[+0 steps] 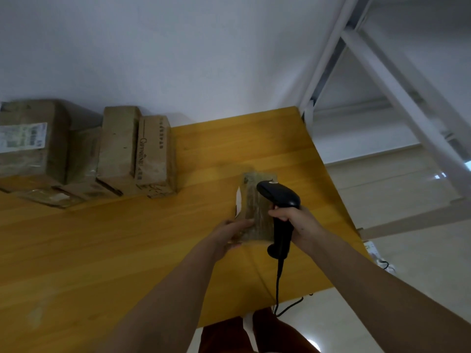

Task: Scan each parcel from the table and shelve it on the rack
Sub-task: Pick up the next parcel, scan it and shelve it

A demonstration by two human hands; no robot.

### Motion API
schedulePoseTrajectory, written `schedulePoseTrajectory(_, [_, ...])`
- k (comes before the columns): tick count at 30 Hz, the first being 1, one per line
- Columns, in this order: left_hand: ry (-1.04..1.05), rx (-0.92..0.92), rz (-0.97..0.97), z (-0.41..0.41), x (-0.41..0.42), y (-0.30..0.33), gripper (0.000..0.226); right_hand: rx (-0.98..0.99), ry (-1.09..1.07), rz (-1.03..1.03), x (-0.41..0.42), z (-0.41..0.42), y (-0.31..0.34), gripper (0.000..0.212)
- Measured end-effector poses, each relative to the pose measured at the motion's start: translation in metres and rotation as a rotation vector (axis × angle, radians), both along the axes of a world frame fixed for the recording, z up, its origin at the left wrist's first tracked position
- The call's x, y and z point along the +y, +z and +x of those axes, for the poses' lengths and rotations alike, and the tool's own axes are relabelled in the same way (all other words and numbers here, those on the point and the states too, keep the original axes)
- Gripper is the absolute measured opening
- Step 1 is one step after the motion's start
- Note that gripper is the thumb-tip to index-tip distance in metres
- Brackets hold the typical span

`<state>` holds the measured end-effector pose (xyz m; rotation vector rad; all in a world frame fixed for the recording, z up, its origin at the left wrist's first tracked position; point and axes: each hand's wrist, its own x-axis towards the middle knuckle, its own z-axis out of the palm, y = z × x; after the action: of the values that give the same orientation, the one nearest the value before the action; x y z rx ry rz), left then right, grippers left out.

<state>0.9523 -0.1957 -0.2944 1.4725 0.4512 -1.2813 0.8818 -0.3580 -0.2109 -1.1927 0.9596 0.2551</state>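
Spreading across the lower frame, the table is yellow wood, set against a white wall. Right of it stands the white rack, its shelves seen from the side. Along the table's far left edge sit the boxes, brown cartons packed close together, one with a white label.

Near the table's right side, the left hand holds up a parcel, a small brown packet lifted off the wood. Its thumb lies across the packet's near face and the fingers curl behind the lower left edge; a white strip shows at the packet's left side.

The right hand is wrapped round the grip of a black scanner, whose head sits just over the parcel's upper right part. Its cable hangs down past the table edge.
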Motion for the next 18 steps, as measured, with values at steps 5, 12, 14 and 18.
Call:
schedulePoseTrajectory(5, [0.081,-0.068,0.056,-0.005,-0.026,0.009,0.083,-0.021,-0.067,0.035,-0.023,-0.007,0.002,0.047])
schedulePoseTrajectory(12, [-0.299,-0.971,0.402,0.014,-0.026,0.031,0.091,-0.027,-0.137,0.048,-0.031,-0.012,0.004,0.03])
schedulePoseTrajectory(14, [-0.457,-1.256,0.561,0.016,-0.021,0.036,0.101,-0.022,-0.106,0.014,-0.03,-0.009,0.006,0.017])
schedulePoseTrajectory(18, [-0.755,-1.381,0.667,0.01,-0.006,0.03,0.095,0.041,-0.094,-0.113,-0.023,0.001,0.008,0.015])
